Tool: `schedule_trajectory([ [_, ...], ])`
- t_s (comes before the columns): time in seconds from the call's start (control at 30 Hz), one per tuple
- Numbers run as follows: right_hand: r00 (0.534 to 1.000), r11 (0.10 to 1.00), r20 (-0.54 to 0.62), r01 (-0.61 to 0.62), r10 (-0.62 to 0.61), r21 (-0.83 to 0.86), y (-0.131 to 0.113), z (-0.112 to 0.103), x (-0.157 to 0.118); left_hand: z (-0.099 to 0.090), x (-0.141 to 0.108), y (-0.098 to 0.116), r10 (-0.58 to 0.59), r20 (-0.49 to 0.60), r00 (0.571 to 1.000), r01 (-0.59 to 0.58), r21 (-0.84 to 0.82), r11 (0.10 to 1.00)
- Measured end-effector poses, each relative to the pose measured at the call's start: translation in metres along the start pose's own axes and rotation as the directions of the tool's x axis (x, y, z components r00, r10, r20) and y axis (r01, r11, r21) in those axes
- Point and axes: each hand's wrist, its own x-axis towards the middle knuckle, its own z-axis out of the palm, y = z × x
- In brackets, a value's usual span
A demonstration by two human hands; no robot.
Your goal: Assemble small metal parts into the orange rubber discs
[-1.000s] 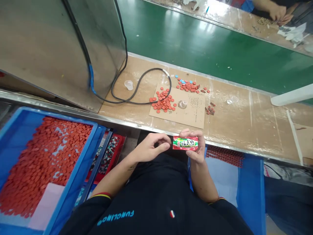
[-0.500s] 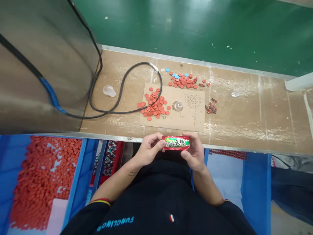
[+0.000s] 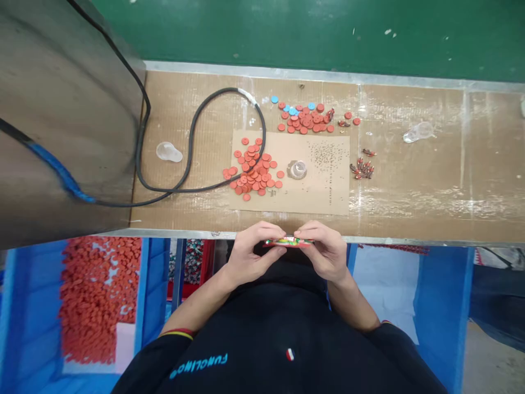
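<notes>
Between my two hands is a small red-and-green snack packet [image 3: 289,241], turned nearly edge-on so that only a thin strip of it shows. My left hand [image 3: 255,250] pinches its left end between thumb and fingers. On the right end, my right hand [image 3: 324,249] grips it the same way. Both hands are close to my body, just at the near edge of the cardboard-covered bench [image 3: 197,216]. Beyond them lies a flat cardboard sheet [image 3: 305,200] with a pile of red discs [image 3: 254,172] and a small clear cup [image 3: 298,169].
A black cable [image 3: 192,131] loops over the bench and the red discs. Farther back lie more red discs [image 3: 307,117] and a few blue ones. Small red-and-dark parts [image 3: 362,168] are to the right. Blue bins [image 3: 141,295] stand below the bench, one with red discs.
The packet has tilted from face-up to nearly edge-on. My right fingers have closed on its right end, and both hands now pinch it close together. The head view has shifted slightly.
</notes>
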Motion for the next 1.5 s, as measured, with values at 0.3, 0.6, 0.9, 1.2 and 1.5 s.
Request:
schedule_trajectory([
  [0.3, 0.976, 0.977, -0.055, 0.207, -0.210, -0.050, 0.005, 0.001, -0.006, -0.001, 0.003, 0.000, 0.423, -0.043, 0.905, -0.386, 0.334, 0.860],
  [0.6, 0.972, 0.972, -0.039, 0.229, -0.231, -0.054, 0.007, 0.001, -0.009, 0.001, 0.000, 0.002, 0.441, -0.049, 0.896, -0.399, 0.344, 0.850],
  [0.9, 0.988, 0.988, -0.083, -0.134, 0.128, -0.074, -0.006, 0.008, -0.011, 0.004, -0.006, 0.012, -0.395, 0.185, 0.900, 0.410, -0.049, 0.911],
  [1.2, 0.917, 0.920, 0.065, -0.392, 0.392, -0.015, -0.008, 0.009, -0.007, 0.011, -0.008, 0.009, -0.583, 0.176, 0.794, 0.608, -0.227, 0.760],
  [1.5, 0.919, 0.923, 0.085, -0.383, 0.384, -0.033, -0.012, 0.011, -0.001, 0.015, -0.011, 0.006, -0.609, 0.167, 0.775, 0.631, -0.214, 0.745],
])
